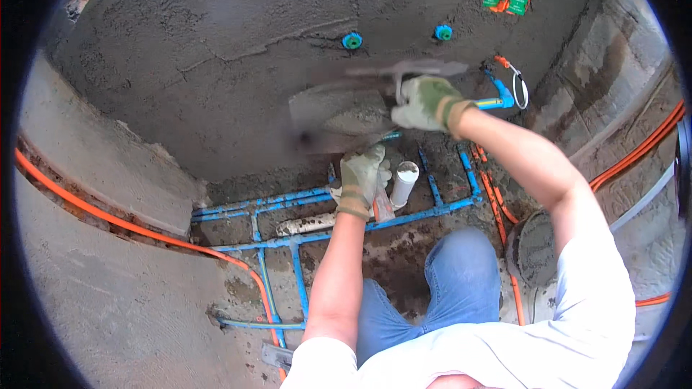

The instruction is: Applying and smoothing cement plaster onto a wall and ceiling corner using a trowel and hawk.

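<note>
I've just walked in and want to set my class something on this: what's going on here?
A person works at a rough grey plastered wall. The right hand, in a white-and-green glove, grips a flat grey metal-looking trowel. The left hand, gloved alike, is beneath a blurred flat grey board bearing grey mortar; its grip is unclear. A short white plastic pipe stands just right of the left hand.

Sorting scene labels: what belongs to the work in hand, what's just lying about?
In use:
trowel, in right hand
loaded board, at left hand
bucket of grey mix, probably

Just there:
blue pipes
orange tubing
white pipe stub
flat grey piece, lower left
</note>
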### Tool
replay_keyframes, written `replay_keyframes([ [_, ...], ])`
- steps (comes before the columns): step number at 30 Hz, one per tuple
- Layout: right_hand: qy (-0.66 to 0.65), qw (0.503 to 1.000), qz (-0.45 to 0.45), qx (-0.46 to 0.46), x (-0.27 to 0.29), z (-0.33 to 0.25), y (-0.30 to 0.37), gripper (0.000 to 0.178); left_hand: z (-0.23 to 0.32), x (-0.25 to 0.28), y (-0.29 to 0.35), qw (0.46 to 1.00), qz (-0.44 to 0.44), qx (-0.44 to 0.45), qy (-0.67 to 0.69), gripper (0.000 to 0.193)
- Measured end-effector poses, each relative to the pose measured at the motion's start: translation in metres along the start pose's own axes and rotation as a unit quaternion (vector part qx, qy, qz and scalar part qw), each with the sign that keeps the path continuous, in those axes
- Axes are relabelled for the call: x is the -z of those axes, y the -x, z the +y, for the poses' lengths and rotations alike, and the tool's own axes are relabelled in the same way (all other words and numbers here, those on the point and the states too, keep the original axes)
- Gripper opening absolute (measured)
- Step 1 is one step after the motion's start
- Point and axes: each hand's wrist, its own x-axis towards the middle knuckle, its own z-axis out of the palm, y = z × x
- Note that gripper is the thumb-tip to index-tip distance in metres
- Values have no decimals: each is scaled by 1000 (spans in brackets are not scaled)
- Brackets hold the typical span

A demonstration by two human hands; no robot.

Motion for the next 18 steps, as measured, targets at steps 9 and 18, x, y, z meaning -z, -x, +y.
replay_keyframes([
  [9,164,981,-8,105,-12,5,67,40,4,-15,15,902,37,-320,-288,20],
  [18,-129,989,9,-73,12,-13,30,44,-73,-20,-49,521,87,-556,-642,14],
])
